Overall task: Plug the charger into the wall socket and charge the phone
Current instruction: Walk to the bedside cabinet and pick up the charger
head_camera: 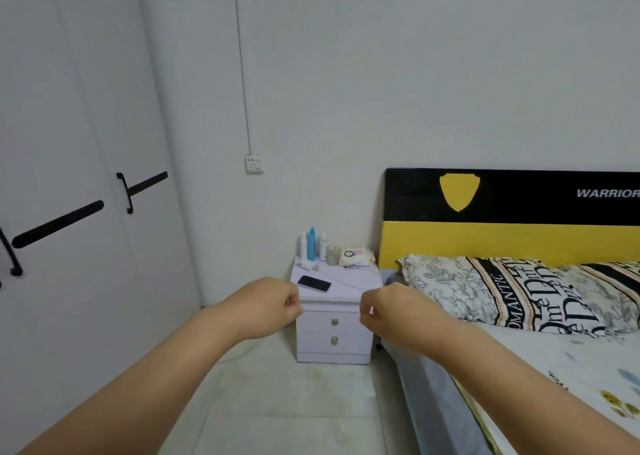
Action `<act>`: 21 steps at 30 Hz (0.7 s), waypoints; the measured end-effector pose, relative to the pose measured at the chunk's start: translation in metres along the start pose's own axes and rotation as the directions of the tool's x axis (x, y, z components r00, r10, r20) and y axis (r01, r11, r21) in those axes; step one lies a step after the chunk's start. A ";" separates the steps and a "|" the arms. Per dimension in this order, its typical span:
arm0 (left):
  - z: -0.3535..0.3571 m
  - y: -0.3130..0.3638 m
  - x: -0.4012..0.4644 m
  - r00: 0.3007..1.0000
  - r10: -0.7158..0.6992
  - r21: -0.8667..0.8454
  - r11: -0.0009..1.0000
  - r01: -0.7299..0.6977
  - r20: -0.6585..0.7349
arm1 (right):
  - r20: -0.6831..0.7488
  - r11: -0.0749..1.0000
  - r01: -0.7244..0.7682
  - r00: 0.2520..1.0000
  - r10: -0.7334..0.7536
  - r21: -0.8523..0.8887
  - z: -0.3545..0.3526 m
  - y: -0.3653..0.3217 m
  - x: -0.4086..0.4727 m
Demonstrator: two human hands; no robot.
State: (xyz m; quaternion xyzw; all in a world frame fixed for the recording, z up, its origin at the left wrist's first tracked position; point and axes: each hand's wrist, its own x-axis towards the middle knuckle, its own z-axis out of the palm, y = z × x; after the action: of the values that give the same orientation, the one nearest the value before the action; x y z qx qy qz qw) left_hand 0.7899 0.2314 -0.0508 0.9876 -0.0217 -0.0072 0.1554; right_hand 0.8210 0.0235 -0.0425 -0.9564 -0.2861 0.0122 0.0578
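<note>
A black phone point(314, 283) lies flat on the white bedside cabinet point(341, 337). A thin white cable point(349, 283) trails across the cabinet top to the right of the phone; I cannot make out a charger plug. The white wall socket point(254, 164) sits on the wall above and left of the cabinet, with nothing plugged in. My left hand point(268, 307) and my right hand point(388, 311) hang in the air in front of the cabinet, fingers curled loosely, holding nothing.
Bottles point(312, 245), a jar and a wipes pack point(356, 257) stand at the back of the cabinet. A bed with a patterned pillow point(502, 292) and a black-yellow headboard point(512, 219) fills the right. White wardrobe doors point(79, 184) line the left. Pale floor point(277, 402) lies ahead.
</note>
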 end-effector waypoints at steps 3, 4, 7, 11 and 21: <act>0.004 0.003 0.039 1.000 -0.005 -0.040 0.999 0.004 -0.021 | -0.006 1.000 0.005 1.000 -0.005 0.008 0.001 0.026 0.036; 0.004 0.004 0.041 1.000 0.002 -0.048 0.999 -0.003 -0.031 | -0.012 1.000 0.007 1.000 -0.007 0.005 0.000 0.029 0.039; 0.007 -0.002 0.068 1.000 -0.019 -0.095 0.995 0.017 -0.025 | -0.009 1.000 0.014 1.000 -0.013 0.028 0.005 0.042 0.069; 0.007 -0.017 0.105 0.999 -0.036 -0.089 0.995 0.034 -0.022 | 0.010 0.999 0.029 1.000 -0.030 0.043 0.011 0.052 0.111; -0.002 -0.077 0.208 1.000 -0.026 -0.128 0.991 0.027 0.008 | -0.007 1.000 -0.006 1.000 0.006 0.016 0.014 0.060 0.222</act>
State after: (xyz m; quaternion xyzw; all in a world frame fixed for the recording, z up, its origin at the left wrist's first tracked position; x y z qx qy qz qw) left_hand 1.0008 0.2959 -0.0742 0.9758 -0.0088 -0.0139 0.2181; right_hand 1.0388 0.0973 -0.0608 -0.9567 -0.2831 0.0114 0.0663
